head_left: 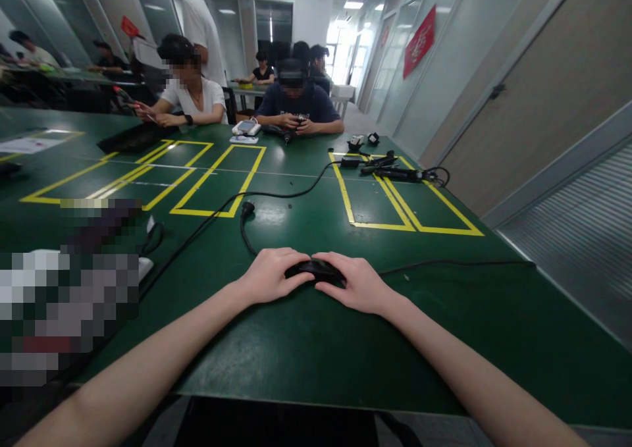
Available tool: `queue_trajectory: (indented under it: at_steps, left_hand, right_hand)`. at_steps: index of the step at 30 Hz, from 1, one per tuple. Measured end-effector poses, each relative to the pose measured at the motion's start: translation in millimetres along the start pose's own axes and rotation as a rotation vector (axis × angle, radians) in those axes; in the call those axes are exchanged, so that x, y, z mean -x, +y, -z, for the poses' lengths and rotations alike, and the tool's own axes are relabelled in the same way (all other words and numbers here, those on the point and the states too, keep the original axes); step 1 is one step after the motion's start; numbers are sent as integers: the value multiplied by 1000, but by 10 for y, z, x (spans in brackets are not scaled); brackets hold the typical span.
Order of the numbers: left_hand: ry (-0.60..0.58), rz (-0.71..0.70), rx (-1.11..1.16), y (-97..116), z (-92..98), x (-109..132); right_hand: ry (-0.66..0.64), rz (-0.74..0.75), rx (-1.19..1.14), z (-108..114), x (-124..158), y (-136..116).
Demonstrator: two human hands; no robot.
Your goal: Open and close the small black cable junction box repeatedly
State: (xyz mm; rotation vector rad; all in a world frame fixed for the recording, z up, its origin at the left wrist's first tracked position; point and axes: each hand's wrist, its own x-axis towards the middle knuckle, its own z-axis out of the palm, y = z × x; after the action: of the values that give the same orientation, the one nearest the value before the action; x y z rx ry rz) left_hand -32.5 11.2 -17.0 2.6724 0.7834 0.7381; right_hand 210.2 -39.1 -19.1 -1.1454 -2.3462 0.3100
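Both of my hands rest on the green table (276,361) around one dark, glossy black object (316,270), largely covered by my fingers. My left hand (274,274) grips its left end, thumb in front and fingers behind. On the right end, my right hand (355,281) holds in the same way. A short black cord with a power plug (247,207) runs out from behind my left hand. From behind my right hand a thin black cable (459,262) stretches toward the table's right edge. The exact kind of the black object cannot be made out.
Yellow tape rectangles (232,214) mark the tabletop. A long black cable (276,195) crosses it to a small black box (350,162) beside tangled black gear (395,170). Two people sit across the table, near a black tray (133,139). Blurred-out items lie at the left.
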Motion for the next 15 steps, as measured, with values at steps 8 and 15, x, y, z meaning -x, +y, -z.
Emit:
queue_trajectory:
  at_steps: [8, 15]
  left_hand:
    - [241, -64, 16, -15, -18, -31]
    - [464, -108, -27, -73, 16, -57]
  right_hand:
    - [46, -31, -105, -26, 9, 39]
    - [596, -489, -617, 336, -20, 396]
